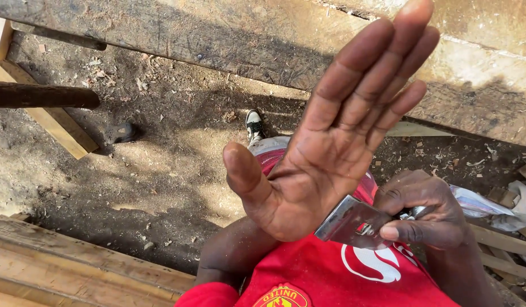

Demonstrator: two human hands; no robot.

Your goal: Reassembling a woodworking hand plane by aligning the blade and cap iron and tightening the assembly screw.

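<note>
Steel blade point(354, 223): flat, grey, rectangular plane-iron type piece with a slot and a screw near its middle; held in front of the red shirt point(325, 273), above the lap.
Right hand point(430, 213): fingers and thumb clamped on the blade's right end; a dark metal part shows inside the fist, kind not clear.
Left hand point(337, 142): spread flat, palm toward the camera, fingers together and pointing up and to the right, thumb out to the left; holds nothing.
Long axis of blade: runs from the right fist down and to the left, slightly tilted.
Key relation: the blade's free left end lies at the heel of the left palm, touching or just beside it; contact cannot be confirmed.
Nearer hand: both hands meet at the blade; only the right grips it.
Hands relative to each other: close, left above and left of right.
Surroundings: sawdust-covered ground point(160, 170), rough timber beam point(217, 40) above, stacked planks point(75, 267) at lower left.
</note>
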